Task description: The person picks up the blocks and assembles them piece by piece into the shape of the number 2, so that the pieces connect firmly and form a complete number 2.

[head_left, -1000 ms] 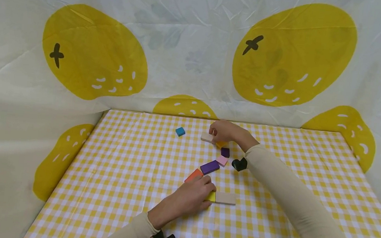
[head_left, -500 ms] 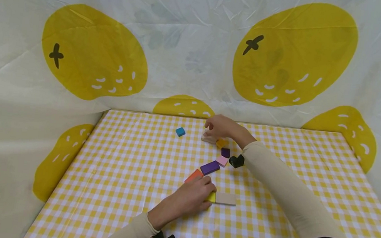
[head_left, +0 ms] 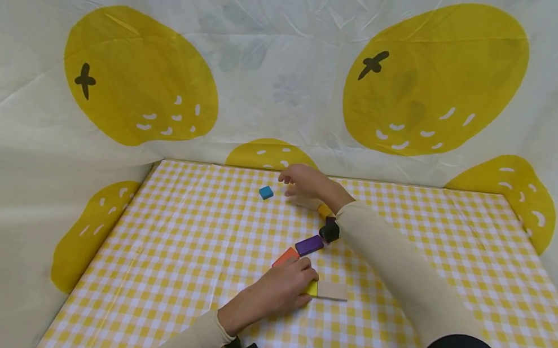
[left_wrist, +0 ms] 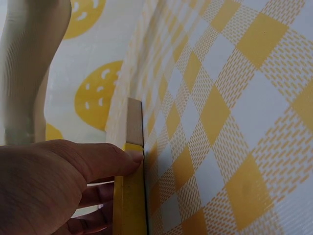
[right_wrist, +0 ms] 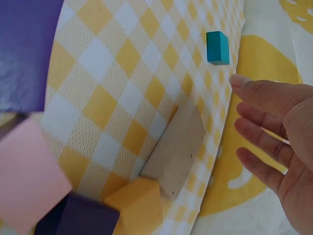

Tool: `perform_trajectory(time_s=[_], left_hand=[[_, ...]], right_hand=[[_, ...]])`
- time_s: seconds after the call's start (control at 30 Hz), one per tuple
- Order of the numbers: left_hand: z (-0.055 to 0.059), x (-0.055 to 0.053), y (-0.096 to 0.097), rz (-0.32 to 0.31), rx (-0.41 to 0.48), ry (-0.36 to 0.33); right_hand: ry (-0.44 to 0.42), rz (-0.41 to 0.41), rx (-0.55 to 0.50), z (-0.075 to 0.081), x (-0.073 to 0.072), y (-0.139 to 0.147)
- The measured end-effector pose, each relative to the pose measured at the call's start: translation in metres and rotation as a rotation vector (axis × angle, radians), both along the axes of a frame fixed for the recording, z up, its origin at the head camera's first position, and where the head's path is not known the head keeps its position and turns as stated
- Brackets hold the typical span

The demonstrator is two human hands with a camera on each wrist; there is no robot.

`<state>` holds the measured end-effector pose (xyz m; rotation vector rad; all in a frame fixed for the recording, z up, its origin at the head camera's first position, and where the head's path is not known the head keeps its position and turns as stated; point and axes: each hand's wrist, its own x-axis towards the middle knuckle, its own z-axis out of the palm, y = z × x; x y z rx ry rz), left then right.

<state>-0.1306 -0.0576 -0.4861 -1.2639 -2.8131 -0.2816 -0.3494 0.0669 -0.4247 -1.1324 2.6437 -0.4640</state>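
Observation:
My left hand [head_left: 279, 287] pinches a yellow block [head_left: 312, 288] lying on the cloth; in the left wrist view the thumb presses its near side. A plain wooden block [head_left: 332, 291] stands end to end with the yellow one. My right hand [head_left: 308, 183] hovers over the far side, holding nothing, its fingers loosely bent and thumb apart in the right wrist view. Below it lies another plain wooden block [right_wrist: 176, 152], against an amber block [right_wrist: 137, 205]. A small blue block [head_left: 266, 192] sits alone just left of the right fingertips.
A curving line of blocks joins the two hands' areas: orange [head_left: 285, 257], purple [head_left: 309, 246], pink [right_wrist: 32, 176] and dark purple [right_wrist: 78, 215]. A yellow checked cloth [head_left: 166, 275] covers the table, with a lemon-print curtain [head_left: 279, 72] behind.
My right hand has let go of the far wooden block and moved left toward the blue block. The left hand stays on the yellow block.

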Motion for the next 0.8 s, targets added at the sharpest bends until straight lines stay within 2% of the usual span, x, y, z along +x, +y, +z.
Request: perform_trajectory(time_s=[0.4, 0.57, 0.7, 0.8], left_hand=[[0.0, 0.0, 0.0, 0.008, -0.011, 0.021], [0.0, 0.001, 0.0, 0.011, -0.006, 0.023], [0.001, 0.001, 0.0, 0.014, -0.008, 0.026], [0.002, 0.001, 0.0, 0.014, -0.011, 0.027]], right_hand=[[-0.014, 0.062, -0.034, -0.013, -0.007, -0.022], [-0.061, 0.068, -0.055, -0.017, -0.009, -0.029], [-0.085, 0.07, -0.044, -0.019, -0.009, -0.035], [-0.069, 0.097, -0.029, -0.02, -0.011, -0.038]])
